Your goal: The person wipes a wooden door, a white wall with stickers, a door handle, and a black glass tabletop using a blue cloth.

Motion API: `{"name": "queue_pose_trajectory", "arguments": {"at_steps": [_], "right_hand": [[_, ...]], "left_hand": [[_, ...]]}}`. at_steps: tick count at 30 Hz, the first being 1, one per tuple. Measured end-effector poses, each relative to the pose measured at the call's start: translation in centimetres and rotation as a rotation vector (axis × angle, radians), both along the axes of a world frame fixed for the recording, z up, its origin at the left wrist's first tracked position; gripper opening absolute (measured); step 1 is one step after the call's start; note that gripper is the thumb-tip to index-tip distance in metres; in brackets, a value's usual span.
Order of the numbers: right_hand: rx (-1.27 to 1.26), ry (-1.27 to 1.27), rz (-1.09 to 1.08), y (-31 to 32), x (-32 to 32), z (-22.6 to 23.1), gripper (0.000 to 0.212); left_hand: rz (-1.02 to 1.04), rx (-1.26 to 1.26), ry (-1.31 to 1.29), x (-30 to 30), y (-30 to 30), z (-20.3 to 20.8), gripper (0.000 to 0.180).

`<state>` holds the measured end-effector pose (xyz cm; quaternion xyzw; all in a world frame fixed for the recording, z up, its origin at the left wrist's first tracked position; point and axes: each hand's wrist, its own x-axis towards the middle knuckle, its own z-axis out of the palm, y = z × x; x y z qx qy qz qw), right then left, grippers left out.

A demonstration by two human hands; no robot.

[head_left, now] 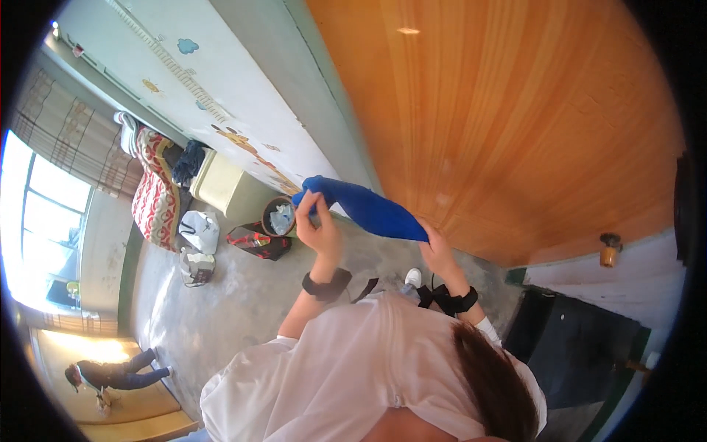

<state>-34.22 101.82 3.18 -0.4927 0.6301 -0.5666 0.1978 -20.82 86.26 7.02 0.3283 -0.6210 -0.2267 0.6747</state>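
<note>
Grey floor [239,317] out left gives swinging room, round bin [266,217] farther off. My left grip [320,234] pinched on blue cloth [374,214], left end. Cloth's midair between hands, looks stretched already, not set down yet. My right grip [440,256] clamped on right end. Wood-grain panel [501,132] crowds that side, tbh.

There are one blue cloth [377,214], two hands, one left hand [317,230] and one right hand [440,255], and two black wristbands [325,286]. To the left are three bags: one white bag [199,230], one gray bag [197,268], one dark bag [261,247]; also one bin [267,217], one cream box [219,183], one other person [114,373].
</note>
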Motion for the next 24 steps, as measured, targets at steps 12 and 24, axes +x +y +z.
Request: {"name": "queue_pose_trajectory", "arguments": {"at_steps": [12,24], "right_hand": [[-0.461,0.046,0.013,-16.8,1.3,12.7,0.059],[-0.435,0.280,-0.404,-20.2,3.3,4.9,0.056]], "left_hand": [[0.219,-0.694,-0.445,-1.4,-7.8,4.9,0.052],[-0.411,-0.529,-0.745,-4.2,-13.2,-3.1,0.042]]}}
